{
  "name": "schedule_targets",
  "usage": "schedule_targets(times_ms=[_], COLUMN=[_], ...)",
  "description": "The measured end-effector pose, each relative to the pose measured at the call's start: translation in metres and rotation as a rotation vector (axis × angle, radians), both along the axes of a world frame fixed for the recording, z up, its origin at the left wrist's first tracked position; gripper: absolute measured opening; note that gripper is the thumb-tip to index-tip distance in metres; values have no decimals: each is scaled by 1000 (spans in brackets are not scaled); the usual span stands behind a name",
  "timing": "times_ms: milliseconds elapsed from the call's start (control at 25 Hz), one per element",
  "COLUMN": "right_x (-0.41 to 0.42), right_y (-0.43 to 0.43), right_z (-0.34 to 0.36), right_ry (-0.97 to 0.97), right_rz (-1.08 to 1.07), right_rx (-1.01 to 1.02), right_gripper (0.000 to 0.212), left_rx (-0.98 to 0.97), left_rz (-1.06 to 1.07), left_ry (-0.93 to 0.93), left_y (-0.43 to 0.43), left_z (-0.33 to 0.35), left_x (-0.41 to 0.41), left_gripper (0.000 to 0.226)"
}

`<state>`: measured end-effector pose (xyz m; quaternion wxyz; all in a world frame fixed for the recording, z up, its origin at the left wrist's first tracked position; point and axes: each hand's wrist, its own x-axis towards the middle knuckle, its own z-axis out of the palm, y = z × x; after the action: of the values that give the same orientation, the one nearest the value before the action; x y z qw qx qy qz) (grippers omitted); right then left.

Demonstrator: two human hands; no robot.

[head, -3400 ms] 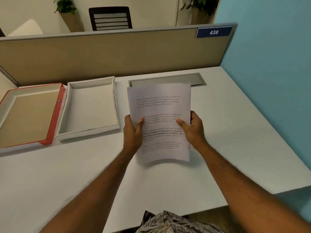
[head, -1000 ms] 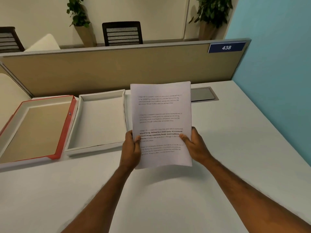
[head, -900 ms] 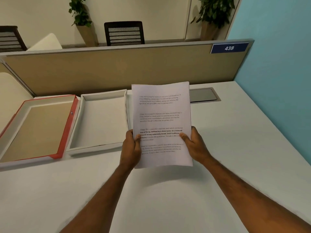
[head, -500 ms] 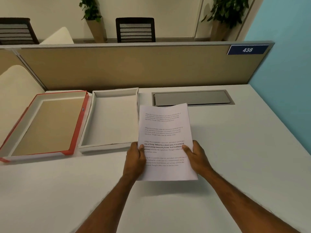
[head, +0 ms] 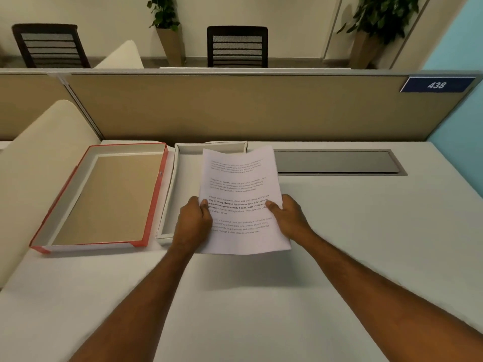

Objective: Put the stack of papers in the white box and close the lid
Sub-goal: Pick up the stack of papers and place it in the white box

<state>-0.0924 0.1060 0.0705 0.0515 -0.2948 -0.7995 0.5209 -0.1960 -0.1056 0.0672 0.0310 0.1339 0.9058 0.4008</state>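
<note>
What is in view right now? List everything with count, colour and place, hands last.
stack of papers: 1, white with black print, held above the desk, overlapping the right part of the white box
white box: 1, white, open, on the desk left of centre
lid: 1, red edges with tan inside, lying open side up, left of the white box
desk: 1, white
cable hatch: 1, grey, set in the desk, right of the papers
partition: 1, tan, behind the desk
number sign: 1, blue, reads 438, top right of the partition
chairs: 2, black, beyond the partition
potted plants: 2, green, by the far wall
left hand: 1, gripping the papers' left edge
right hand: 1, gripping the right edge
</note>
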Motion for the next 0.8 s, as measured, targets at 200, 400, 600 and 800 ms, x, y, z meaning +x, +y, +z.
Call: schedule_targets(times_ms=[200, 400, 600, 800], right_x=[-72, -120, -145, -155], right_y=[-14, -21, -24, -30], right_z=[5, -6, -19, -29], right_ry=[-76, -161, -206, -225], right_rz=[39, 41, 58, 56], right_rx=[-39, -55, -32, 19], right_gripper=[40, 41, 44, 43], left_rx=[-60, -90, -110, -183], left_rz=[31, 40, 45, 28], left_ry=[-29, -96, -138, -176], left_y=[-14, -16, -15, -20], left_z=[0, -13, -29, -45], left_x=[-65, -110, -134, -147], left_gripper=[34, 39, 39, 38])
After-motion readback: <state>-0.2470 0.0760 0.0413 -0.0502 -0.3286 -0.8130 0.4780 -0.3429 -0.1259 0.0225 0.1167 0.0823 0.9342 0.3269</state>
